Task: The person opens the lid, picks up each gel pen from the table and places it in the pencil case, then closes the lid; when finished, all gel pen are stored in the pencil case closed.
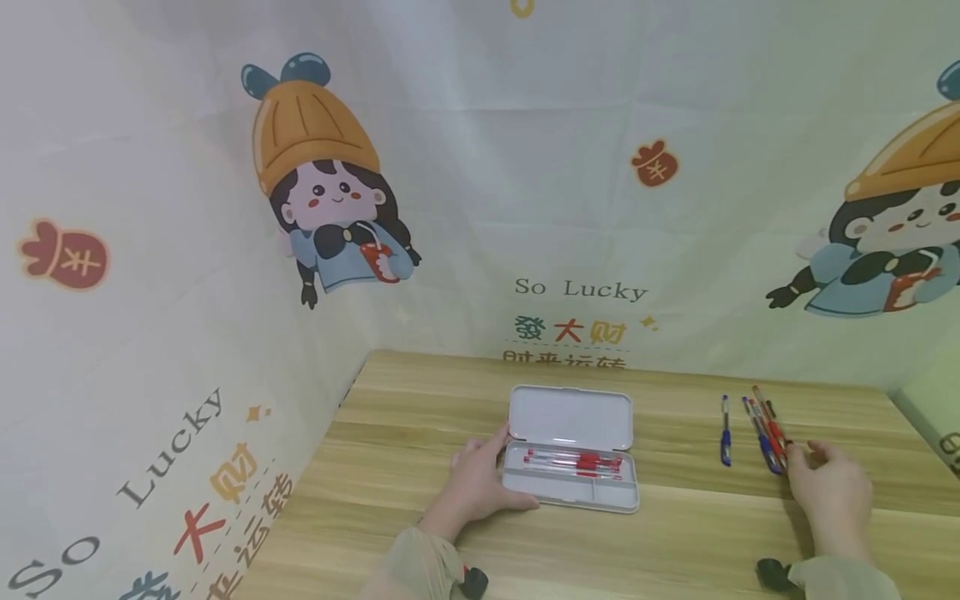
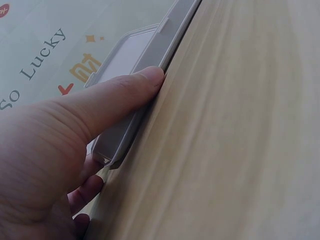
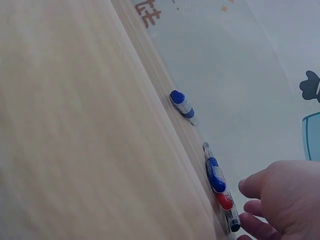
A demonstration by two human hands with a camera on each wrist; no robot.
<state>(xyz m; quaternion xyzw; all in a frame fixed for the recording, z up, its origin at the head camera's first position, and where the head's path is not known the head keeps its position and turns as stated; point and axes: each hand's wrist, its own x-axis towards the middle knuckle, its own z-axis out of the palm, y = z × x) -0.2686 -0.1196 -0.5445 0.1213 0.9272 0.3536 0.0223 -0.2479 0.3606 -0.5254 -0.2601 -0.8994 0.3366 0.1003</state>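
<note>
An opened white pencil case [image 1: 572, 417] lies with its lid tilted back, several red pens [image 1: 588, 462] in its long rear compartment. My left hand [image 1: 474, 482] grips the case's left end, the thumb [image 2: 150, 77] along its front edge and the fingers round the side. On the right, my right hand [image 1: 834, 487] is beside a bunch of pens, its fingertips at their near ends and its thumb apart from the index finger. In that bunch are a blue pen [image 3: 216, 177], a red pen [image 3: 225, 201] and a pen with a black end [image 3: 233, 222].
A single blue pen [image 1: 725, 433] lies between the case and the bunch. The wooden table [image 1: 420, 417] backs onto a printed cloth [image 1: 465, 208] with cartoon figures and lettering. The case's front compartments [image 1: 562, 489] are in view.
</note>
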